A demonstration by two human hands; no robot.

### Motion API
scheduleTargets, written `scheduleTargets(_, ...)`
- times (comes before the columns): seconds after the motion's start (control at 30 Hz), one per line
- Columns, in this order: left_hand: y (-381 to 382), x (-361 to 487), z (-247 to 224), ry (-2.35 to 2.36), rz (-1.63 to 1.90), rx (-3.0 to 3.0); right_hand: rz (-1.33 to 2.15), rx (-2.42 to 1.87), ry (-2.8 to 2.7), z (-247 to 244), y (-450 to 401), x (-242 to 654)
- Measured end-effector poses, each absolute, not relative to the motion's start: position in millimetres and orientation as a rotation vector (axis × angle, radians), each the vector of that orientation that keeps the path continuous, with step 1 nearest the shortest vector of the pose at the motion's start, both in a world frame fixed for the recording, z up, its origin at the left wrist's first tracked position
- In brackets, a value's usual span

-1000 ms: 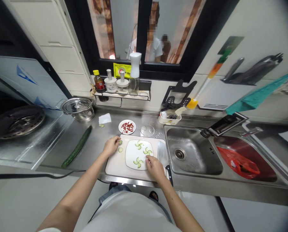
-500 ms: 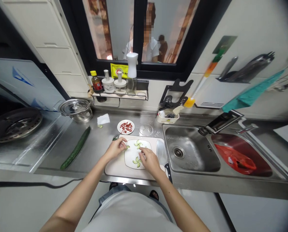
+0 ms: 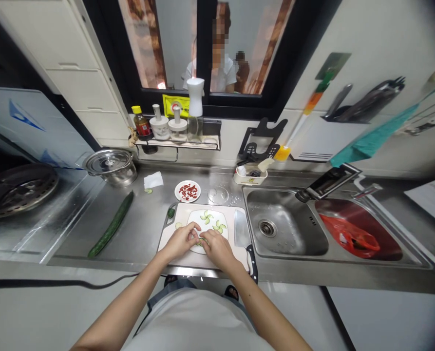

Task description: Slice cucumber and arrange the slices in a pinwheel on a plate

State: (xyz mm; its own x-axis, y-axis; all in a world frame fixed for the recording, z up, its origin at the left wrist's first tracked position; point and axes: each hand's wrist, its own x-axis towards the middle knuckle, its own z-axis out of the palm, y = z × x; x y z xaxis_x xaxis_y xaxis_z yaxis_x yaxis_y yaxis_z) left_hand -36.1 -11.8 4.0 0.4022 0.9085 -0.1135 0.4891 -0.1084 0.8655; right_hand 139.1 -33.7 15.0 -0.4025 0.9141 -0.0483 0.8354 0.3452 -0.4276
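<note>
A squarish white plate (image 3: 213, 218) lies on a pale cutting board (image 3: 217, 263). Thin green-edged slices form pinwheels on it, one at the top (image 3: 206, 217) and one at the right (image 3: 219, 226). Over the plate's lower left, my left hand (image 3: 182, 241) has its thumb and fingertips curled together; anything between them is too small to make out. My right hand (image 3: 216, 246) is beside it, fingers bent down to slices near the lower edge, partly hidden. A cleaver (image 3: 242, 226) rests on the board's right side, and a cucumber end (image 3: 171, 212) at its top left.
A long cucumber (image 3: 111, 225) and a lidded pot (image 3: 111, 165) stand left. Behind the board is a small dish of red pieces (image 3: 187, 191). The double sink (image 3: 286, 224) is at right, with a red bag (image 3: 352, 237). A spice rack (image 3: 177, 144) hangs behind.
Both hands have moved down toward the plate's lower edge and closer together. The plate appears turned, with its pinwheels in new positions. The view has shifted slightly.
</note>
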Motion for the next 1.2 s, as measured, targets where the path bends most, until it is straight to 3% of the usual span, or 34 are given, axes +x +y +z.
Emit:
scheduleTargets(0.33,-11.6,-34.1,-2.5,1.125,0.642,1.635,0.616,-1.573,-2.397,10.1,-32.7,139.4)
scheduleTargets(0.6,-7.2,-28.8,-7.5,1.231,0.898,1.221,0.707,-1.505,-2.153,13.9,-27.0,144.4)
scheduleTargets(0.87,-21.7,-24.6,-21.7,1.111,0.639,0.538,0.857,-1.407,-1.905,15.7,-18.0,146.9)
scheduleTargets(1.2,-10.6,-25.3,-23.1,0.922,0.697,0.219,0.898,-1.366,-1.876,14.1,-17.8,146.2)
